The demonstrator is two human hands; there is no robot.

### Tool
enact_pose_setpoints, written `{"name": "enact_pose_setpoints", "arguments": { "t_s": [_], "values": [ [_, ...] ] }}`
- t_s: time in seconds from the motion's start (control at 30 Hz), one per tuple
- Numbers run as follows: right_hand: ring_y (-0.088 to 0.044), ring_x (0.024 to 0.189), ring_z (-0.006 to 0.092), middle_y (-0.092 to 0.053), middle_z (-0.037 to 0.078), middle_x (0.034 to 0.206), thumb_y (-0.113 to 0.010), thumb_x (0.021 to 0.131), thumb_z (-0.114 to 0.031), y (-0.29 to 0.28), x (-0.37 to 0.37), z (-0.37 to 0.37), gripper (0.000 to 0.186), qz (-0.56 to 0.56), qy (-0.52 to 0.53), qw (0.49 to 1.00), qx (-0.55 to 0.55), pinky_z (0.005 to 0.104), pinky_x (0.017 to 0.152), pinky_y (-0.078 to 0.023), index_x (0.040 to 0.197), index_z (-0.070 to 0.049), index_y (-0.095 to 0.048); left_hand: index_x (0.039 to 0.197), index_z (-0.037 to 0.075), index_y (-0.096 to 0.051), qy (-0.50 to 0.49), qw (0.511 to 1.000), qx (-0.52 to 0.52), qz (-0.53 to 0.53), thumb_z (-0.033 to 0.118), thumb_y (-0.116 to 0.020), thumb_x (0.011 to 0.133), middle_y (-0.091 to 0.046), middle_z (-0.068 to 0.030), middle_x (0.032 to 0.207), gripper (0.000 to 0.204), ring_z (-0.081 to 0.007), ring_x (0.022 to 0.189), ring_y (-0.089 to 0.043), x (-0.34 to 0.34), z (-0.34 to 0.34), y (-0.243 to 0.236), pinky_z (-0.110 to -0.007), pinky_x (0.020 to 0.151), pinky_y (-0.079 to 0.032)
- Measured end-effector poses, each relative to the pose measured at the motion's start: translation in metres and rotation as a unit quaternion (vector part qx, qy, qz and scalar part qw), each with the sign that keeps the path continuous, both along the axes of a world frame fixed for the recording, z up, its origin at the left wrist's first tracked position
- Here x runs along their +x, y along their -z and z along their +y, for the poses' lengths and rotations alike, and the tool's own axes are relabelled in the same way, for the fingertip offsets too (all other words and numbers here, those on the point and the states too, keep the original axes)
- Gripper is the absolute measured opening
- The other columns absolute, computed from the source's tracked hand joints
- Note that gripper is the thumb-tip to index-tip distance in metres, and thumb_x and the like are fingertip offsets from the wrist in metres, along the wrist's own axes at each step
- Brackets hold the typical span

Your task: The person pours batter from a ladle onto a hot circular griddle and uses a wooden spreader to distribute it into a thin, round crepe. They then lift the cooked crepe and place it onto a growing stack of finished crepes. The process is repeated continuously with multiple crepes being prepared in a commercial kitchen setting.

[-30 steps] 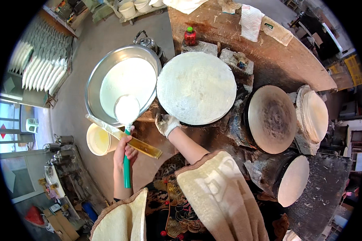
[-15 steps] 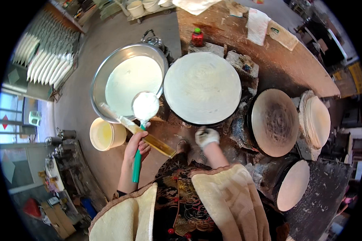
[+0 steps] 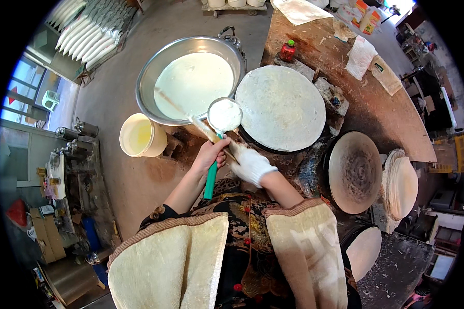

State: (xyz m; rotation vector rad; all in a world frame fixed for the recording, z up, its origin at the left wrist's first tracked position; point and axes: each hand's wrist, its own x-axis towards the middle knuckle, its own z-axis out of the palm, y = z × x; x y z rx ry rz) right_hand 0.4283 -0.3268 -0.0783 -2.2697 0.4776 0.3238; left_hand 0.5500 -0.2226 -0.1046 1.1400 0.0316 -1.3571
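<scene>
My left hand [image 3: 211, 154] is closed round the green handle of a ladle [image 3: 225, 116], whose round bowl is full of white batter. A long flat wooden spreader [image 3: 205, 130] crosses the handle at the same hand. Its near end runs to the fingers of my right hand [image 3: 253, 166], which wears a white glove and closes on it. Beyond the ladle stands a wide metal basin [image 3: 145, 85] of white batter. To the right of the bowl, a pale round sheet of batter [image 3: 282, 108] covers a round griddle.
A cream bucket [image 3: 159, 141] with yellowish liquid stands at left. To the right are a bare dark griddle [image 3: 354, 175], a stack of thin round flatbreads [image 3: 406, 188] and another griddle with a pale round [image 3: 364, 252]. A red jar [image 3: 287, 52] and cloths rest on the curved wooden table [image 3: 309, 44].
My right hand has come left and up from below the griddle to the spreader's near end. The ladle, still full, now sits beside the griddle's left edge. The view has turned.
</scene>
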Motion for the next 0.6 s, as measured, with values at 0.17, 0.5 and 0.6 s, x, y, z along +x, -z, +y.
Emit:
{"name": "enact_pose_setpoints", "arguments": {
  "t_s": [0.17, 0.5, 0.6],
  "values": [
    [-0.056, 0.110, 0.0329, -0.052, 0.019, 0.127, -0.041, 0.092, -0.037, -0.026, -0.021, -0.005, 0.053, -0.029, 0.196, 0.979, 0.041, 0.0375, 0.091, -0.046, 0.140, -0.017, -0.034, 0.086, 0.013, -0.040, -0.037, 0.984, -0.070, 0.160, 0.030, -0.054, 0.092, -0.033, 0.0056, 0.049, 0.023, -0.0061, 0.036, -0.034, 0.004, 0.004, 0.006, -0.021, 0.031, -0.028],
    [-0.055, 0.103, 0.0140, -0.060, 0.008, 0.117, -0.057, 0.089, -0.027, 0.006, -0.188, -0.027, 0.049, 0.014, 0.197, 0.962, 0.190, 0.0263, 0.090, -0.040, 0.131, -0.004, -0.048, 0.089, 0.012, -0.041, -0.101, 0.991, -0.044, 0.072, 0.024, -0.050, 0.094, -0.036, 0.0055, 0.052, 0.016, -0.0056, 0.038, -0.034, 0.037, 0.005, 0.019, -0.021, 0.032, -0.027],
    [-0.049, 0.074, 0.0116, -0.058, 0.006, 0.094, -0.057, 0.088, -0.035, 0.005, -0.181, -0.027, 0.051, -0.030, 0.218, 0.872, 0.438, 0.0256, 0.065, -0.037, 0.128, -0.005, -0.049, 0.105, 0.010, -0.045, -0.074, 0.986, -0.064, 0.138, 0.020, -0.047, 0.094, -0.034, 0.0054, 0.053, 0.015, -0.0052, 0.040, -0.032, 0.045, 0.010, 0.017, -0.020, 0.035, -0.026]
  ]
}}
